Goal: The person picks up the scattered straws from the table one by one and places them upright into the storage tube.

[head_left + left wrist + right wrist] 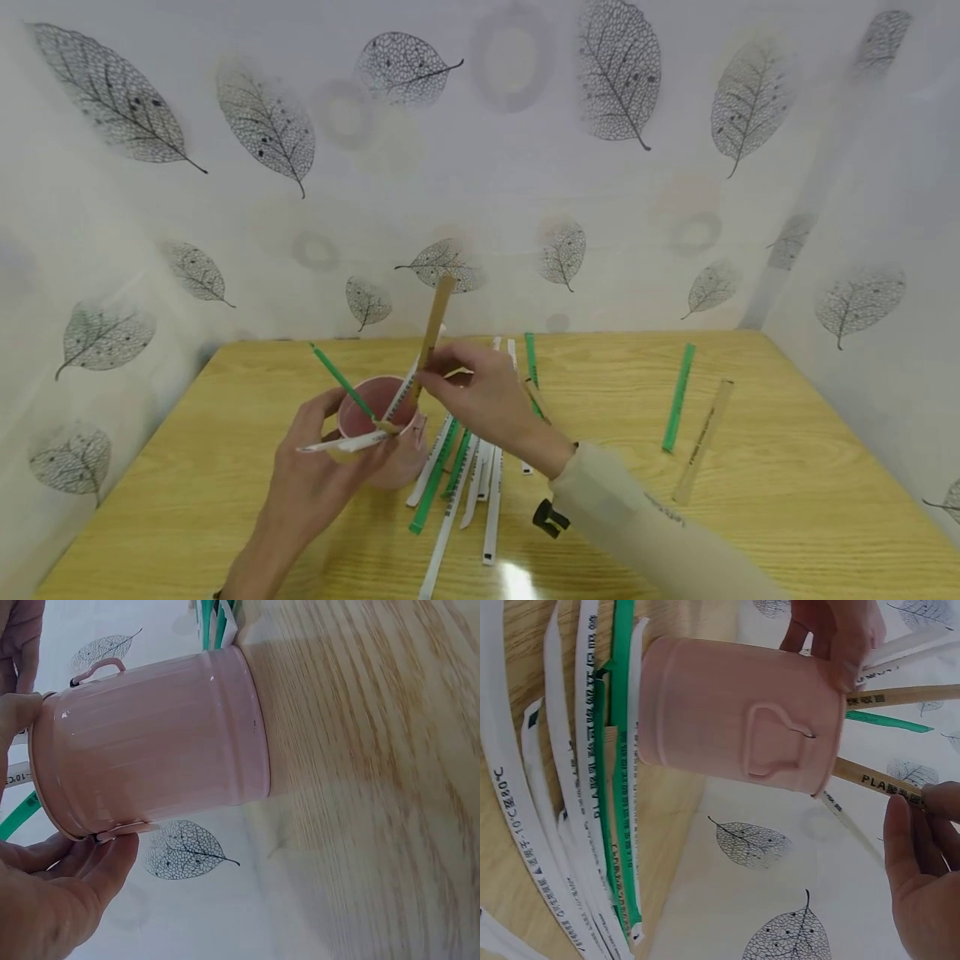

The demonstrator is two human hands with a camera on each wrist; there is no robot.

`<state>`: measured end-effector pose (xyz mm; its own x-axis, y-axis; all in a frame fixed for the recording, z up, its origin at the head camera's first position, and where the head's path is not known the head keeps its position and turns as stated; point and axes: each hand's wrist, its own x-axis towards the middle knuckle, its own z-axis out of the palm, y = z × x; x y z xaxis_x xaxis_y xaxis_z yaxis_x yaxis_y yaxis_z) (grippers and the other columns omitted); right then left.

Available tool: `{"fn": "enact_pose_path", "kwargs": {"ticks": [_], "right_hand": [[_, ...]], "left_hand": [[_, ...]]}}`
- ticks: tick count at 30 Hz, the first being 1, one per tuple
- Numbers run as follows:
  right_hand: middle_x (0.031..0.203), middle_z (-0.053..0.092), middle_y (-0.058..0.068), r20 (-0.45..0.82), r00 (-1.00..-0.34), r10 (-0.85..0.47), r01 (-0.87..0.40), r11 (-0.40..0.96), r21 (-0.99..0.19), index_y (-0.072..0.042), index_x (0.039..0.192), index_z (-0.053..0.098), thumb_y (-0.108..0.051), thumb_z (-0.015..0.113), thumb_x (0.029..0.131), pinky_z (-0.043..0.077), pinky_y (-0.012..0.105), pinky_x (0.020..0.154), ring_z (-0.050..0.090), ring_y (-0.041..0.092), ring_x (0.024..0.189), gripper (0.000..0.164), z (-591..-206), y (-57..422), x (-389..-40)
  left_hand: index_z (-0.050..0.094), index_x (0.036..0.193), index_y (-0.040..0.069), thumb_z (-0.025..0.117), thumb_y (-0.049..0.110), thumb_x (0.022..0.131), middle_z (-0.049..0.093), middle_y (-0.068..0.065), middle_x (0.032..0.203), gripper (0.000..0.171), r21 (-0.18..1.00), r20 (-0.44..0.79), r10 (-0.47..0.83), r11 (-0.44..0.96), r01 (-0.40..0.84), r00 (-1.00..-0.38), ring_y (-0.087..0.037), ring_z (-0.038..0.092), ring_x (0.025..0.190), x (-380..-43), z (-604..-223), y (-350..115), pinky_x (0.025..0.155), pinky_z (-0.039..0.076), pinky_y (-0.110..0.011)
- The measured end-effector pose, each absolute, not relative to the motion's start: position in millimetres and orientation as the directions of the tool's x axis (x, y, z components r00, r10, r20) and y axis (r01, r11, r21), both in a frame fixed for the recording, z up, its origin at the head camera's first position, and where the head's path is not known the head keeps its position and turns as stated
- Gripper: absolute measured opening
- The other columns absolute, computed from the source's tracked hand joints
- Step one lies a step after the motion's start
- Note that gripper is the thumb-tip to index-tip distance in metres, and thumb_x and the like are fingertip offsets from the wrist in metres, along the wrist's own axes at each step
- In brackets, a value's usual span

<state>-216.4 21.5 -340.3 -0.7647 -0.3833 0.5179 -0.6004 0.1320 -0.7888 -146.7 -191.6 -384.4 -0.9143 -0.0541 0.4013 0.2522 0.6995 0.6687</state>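
The left hand (318, 467) grips the rim of the pink bucket (403, 469), left of centre on the bench (795, 517); the right hand (491, 400) pinches a brown straw (436, 321) reaching into it. Wrapped straws (492, 517) lie just right of the bucket, a green straw (679, 398) farther right

The person's right arm wears a long, pale cream fabric sleeve (678, 550), ending at the wrist in a slightly bulkier cream cuff (596, 487) with a thin dark spot on its edge. Small dark lettering (664, 509), too blurred to read, runs along the forearm. Beside the cuff shows a small black, notched, clip-like piece (551, 518). The right grip (487, 400) and left grip (322, 471) are bare; a dark sliver (217, 594) shows at the left wrist.
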Motion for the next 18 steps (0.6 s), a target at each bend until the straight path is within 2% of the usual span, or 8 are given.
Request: {"fn": "enact_pose_path", "kwargs": {"ticks": [4,11,14,18], "right_hand": [[0.088,0.07,0.002,0.488,-0.76,-0.43,-0.611,0.214,-0.762,-0.01,0.094,0.068,-0.013,0.068,0.088,0.056,0.02,0.068,0.066,0.009,0.079,0.007,-349,19,-215],[0.086,0.069,-0.001,0.484,-0.715,-0.505,-0.665,0.277,-0.694,-0.012,0.091,0.068,-0.013,0.068,0.087,0.055,0.019,0.065,0.064,0.005,0.077,0.004,-363,19,-214],[0.086,0.069,-0.003,0.492,-0.71,-0.504,-0.676,0.293,-0.676,-0.013,0.092,0.069,-0.015,0.068,0.087,0.055,0.018,0.064,0.064,0.004,0.077,0.006,-363,20,-213],[0.089,0.07,0.0,0.507,-0.703,-0.5,-0.695,0.329,-0.64,-0.013,0.098,0.069,-0.018,0.07,0.086,0.054,0.018,0.064,0.063,0.005,0.078,0.013,-361,29,-212]], "left_hand": [[0.049,0.127,0.011,0.078,0.043,0.075,0.051,-0.004,0.124,0.067,0.645,0.44,-0.041,0.71,0.284,-0.897,-0.021,0.054,0.112,-147,-385,-191,0.078,0.056,-0.036],[0.057,0.118,0.001,0.086,0.027,0.068,0.06,-0.011,0.116,0.063,0.521,0.615,0.015,0.743,0.421,-0.788,-0.026,0.055,0.111,-150,-390,-193,0.078,0.053,-0.048],[0.058,0.118,0.001,0.086,0.026,0.067,0.06,-0.011,0.116,0.064,0.519,0.62,0.014,0.743,0.423,-0.784,-0.027,0.055,0.111,-150,-391,-194,0.078,0.053,-0.049],[0.056,0.12,0.001,0.086,0.03,0.068,0.059,-0.011,0.118,0.066,0.554,0.575,-0.006,0.738,0.384,-0.818,-0.028,0.054,0.112,-149,-390,-194,0.079,0.053,-0.05]]}}
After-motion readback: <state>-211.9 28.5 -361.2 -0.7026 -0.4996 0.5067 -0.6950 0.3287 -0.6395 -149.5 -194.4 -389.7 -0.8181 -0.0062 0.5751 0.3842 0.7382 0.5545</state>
